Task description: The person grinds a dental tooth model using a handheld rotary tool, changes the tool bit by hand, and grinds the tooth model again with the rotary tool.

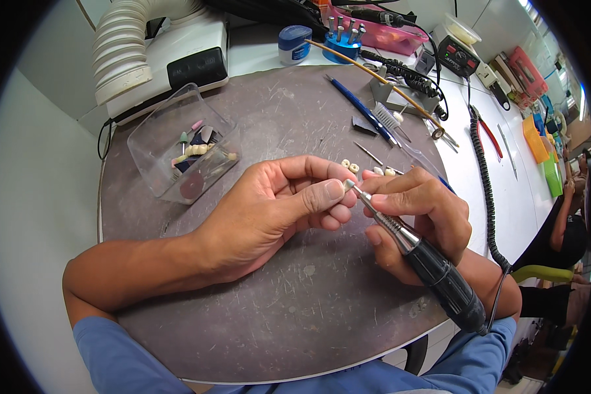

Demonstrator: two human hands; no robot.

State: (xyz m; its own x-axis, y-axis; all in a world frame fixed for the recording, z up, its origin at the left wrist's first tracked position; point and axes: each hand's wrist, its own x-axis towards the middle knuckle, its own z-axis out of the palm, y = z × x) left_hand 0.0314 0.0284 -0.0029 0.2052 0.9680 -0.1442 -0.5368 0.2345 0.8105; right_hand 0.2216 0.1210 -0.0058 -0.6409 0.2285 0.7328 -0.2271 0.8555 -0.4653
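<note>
Near the middle of the grey-brown work mat point(262, 328), my left hand point(262, 210) pinches a small pale dental crown point(347, 186) between thumb and forefinger. Fingertips cover most of it. My right hand point(433, 203) grips a black and silver rotary handpiece point(443, 276) like a pen, its tip meeting the crown or lying right beside it. Just beyond the fingers, several cream-coloured tooth crowns point(354, 168) rest on the mat, with a thin metal instrument point(368, 153) close by.
At left stands a clear plastic box point(144, 154) holding burs and teeth. Behind it sits a white suction unit point(197, 65) with a ribbed hose point(121, 52). Blue pen-like tool point(358, 105), brush point(389, 118) and blue bur stand point(342, 47) lie beyond. A coiled cord point(482, 164) hangs at right.
</note>
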